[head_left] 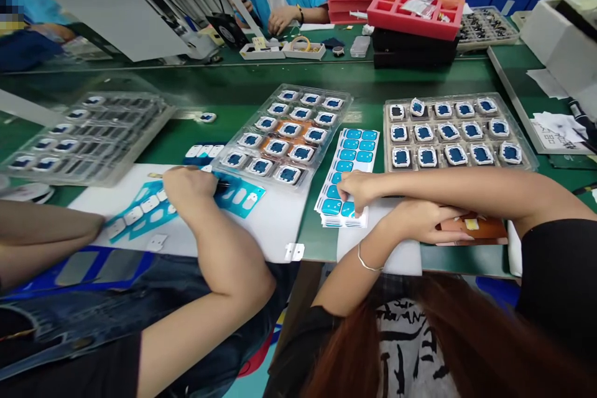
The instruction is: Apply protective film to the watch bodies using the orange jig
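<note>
My right hand (358, 189) reaches across to the left over my left forearm. Its fingers are pinched together at a blue sticker on a stack of white sheets (358, 152) with rows of blue stickers. My left hand (426, 222), with a bracelet on its wrist, is lower and to the right. Its fingers grip an orange-brown flat piece (497, 233) that bears a small yellowish square. Behind my forearms a clear tray (526, 148) holds rows of white-rimmed dark blue parts. Another such tray (305, 178) stands left of the sticker stack.
On the left, a co-worker's hand (191, 193) rests over blue strips on a white sheet (275, 233). A stacked clear tray (140, 137) lies farther left. Across the table are red trays (415, 22) and another person's hand (282, 18). A metal-edged tray (508, 84) stands at the right.
</note>
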The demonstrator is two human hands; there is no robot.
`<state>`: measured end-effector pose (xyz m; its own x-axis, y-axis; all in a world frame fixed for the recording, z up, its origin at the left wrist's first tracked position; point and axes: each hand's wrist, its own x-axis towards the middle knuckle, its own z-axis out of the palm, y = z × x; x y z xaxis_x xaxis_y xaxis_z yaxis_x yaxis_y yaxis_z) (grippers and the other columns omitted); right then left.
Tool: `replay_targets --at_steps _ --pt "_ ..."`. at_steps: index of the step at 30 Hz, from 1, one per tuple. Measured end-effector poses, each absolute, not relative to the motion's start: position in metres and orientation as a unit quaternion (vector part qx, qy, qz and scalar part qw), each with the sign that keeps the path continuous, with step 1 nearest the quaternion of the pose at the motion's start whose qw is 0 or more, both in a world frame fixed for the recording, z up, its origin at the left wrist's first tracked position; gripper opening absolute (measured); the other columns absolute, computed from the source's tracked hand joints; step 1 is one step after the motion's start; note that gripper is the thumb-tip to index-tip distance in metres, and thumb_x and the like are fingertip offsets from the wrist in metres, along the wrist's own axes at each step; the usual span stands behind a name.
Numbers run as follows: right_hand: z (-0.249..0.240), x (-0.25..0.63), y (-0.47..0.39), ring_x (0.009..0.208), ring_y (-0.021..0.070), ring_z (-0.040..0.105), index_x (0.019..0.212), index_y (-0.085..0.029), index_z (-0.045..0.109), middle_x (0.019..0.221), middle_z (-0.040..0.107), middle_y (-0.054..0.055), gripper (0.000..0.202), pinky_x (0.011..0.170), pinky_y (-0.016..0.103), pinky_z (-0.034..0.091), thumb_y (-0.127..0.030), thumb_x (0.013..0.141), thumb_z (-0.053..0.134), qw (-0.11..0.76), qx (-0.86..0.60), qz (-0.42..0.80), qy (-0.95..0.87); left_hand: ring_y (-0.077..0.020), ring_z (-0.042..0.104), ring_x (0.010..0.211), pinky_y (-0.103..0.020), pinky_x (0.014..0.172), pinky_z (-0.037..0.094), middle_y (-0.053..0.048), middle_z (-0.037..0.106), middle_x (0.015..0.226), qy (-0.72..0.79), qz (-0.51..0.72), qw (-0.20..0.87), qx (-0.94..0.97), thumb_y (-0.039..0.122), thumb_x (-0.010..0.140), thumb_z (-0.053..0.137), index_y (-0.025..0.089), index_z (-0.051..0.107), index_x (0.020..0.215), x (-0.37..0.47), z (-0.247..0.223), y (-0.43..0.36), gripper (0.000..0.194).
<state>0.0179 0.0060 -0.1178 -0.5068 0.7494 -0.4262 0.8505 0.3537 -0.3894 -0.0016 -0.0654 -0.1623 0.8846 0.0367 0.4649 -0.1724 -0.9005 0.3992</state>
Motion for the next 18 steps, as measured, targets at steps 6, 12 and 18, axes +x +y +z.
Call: replay_targets --at_steps 6,12,18 --pt "-0.112 0.017 0.003 0.088 0.0174 0.053 0.082 -0.017 0.056 0.096 0.057 0.003 0.034 0.068 0.025 0.038 -0.009 0.063 0.082 0.062 0.453 -0.317 0.831 -0.0255 0.071 0.092 -0.035 0.082 0.057 -0.009 0.076 0.098 -0.050 0.230 0.209 0.949 0.055 0.092 0.052 0.017 0.072 0.112 0.002 -0.165 -0.062 0.048" --pt "-0.085 0.054 -0.028 0.069 0.0092 0.051 0.078 -0.019 0.047 0.081 0.060 -0.004 0.027 0.066 0.024 0.040 -0.005 0.075 0.071 -0.097 0.375 -0.351 0.852 -0.0251 0.067 0.109 -0.035 0.089 0.055 -0.010 0.071 0.118 -0.067 0.233 0.209 0.947 0.048 0.095 0.050 0.014 0.066 0.122 0.001 -0.167 -0.061 0.046" --pt "-0.077 0.155 -0.102 0.071 0.0115 0.062 0.087 -0.021 0.062 0.083 0.068 0.000 0.005 0.062 0.026 0.050 -0.016 0.086 0.063 -0.366 0.425 -0.275 0.781 -0.0256 0.066 0.103 -0.041 0.086 0.050 -0.007 0.073 0.114 -0.051 0.247 0.166 0.953 0.053 0.093 0.051 0.021 0.066 0.121 0.000 -0.165 -0.060 0.046"
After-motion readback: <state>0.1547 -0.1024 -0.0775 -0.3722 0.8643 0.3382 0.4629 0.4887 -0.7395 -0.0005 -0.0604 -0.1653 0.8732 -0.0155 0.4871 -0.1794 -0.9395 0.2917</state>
